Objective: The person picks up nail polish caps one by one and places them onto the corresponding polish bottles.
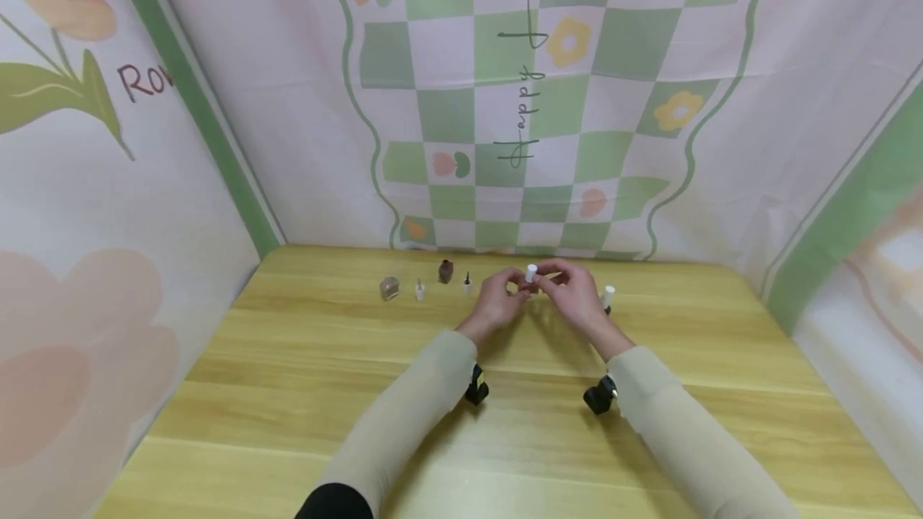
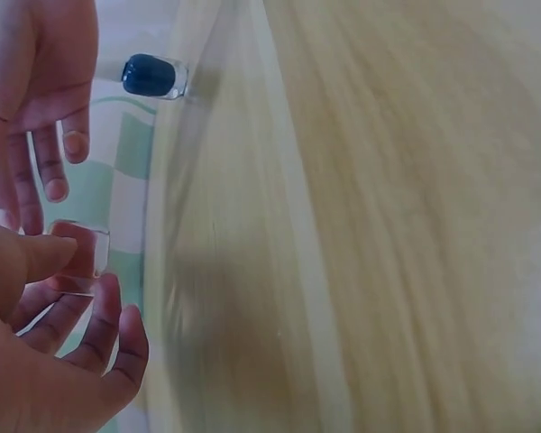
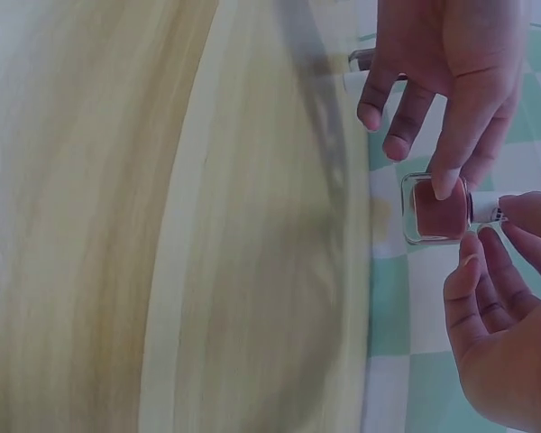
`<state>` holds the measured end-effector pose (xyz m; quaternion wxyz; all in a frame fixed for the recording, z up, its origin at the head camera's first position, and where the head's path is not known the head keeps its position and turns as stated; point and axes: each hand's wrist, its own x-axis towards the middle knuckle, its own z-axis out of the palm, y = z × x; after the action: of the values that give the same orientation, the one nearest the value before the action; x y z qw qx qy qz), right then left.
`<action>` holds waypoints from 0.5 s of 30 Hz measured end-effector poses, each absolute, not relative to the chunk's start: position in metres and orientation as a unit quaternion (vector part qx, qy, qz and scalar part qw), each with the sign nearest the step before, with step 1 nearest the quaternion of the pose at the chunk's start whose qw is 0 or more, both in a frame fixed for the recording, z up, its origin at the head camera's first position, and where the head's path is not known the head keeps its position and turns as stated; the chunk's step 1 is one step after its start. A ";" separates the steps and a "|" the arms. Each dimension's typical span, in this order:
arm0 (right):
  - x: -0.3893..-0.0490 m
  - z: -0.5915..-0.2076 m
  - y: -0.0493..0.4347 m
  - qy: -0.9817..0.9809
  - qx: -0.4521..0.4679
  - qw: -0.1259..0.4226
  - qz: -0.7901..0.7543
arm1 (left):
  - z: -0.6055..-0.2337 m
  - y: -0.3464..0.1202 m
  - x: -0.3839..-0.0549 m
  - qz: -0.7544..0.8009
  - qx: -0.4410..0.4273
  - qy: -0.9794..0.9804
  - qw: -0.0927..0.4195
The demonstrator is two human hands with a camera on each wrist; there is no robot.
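Note:
Over the back of the table, my left hand (image 1: 497, 299) pinches a small square glass bottle of reddish nail polish (image 3: 440, 218) between thumb and fingers. My right hand (image 1: 574, 295) grips its white cap (image 1: 531, 271) with thumb and fingertips. The cap sits at the bottle's neck, as the right wrist view shows. Right of the hands stands a dark teal nail polish bottle (image 2: 151, 76) with a white cap (image 1: 609, 292), partly behind my right wrist.
Left of my hands are a pale uncapped polish bottle (image 1: 389, 288) and a dark brownish bottle (image 1: 445, 271). Beside them two white caps, a left one (image 1: 420, 292) and a right one (image 1: 467, 287), stand with brushes pointing up. A patterned cloth (image 1: 505, 207) hangs behind the wooden table (image 1: 288, 391).

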<state>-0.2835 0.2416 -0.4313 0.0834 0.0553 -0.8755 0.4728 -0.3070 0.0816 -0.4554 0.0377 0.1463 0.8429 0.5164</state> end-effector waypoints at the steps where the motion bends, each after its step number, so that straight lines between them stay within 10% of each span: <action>1: -0.285 -0.432 0.242 -0.875 0.053 0.085 0.473 | -0.455 0.083 -0.308 0.518 0.144 0.842 0.038; 15: -0.299 -0.448 0.251 -0.866 0.035 0.106 0.487 | -0.458 0.097 -0.316 0.476 0.144 0.867 0.021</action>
<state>-0.2985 0.2505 -0.4475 0.1058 0.0346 -0.8660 0.4875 -0.3161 0.0975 -0.4577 0.0206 0.1435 0.8672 0.4763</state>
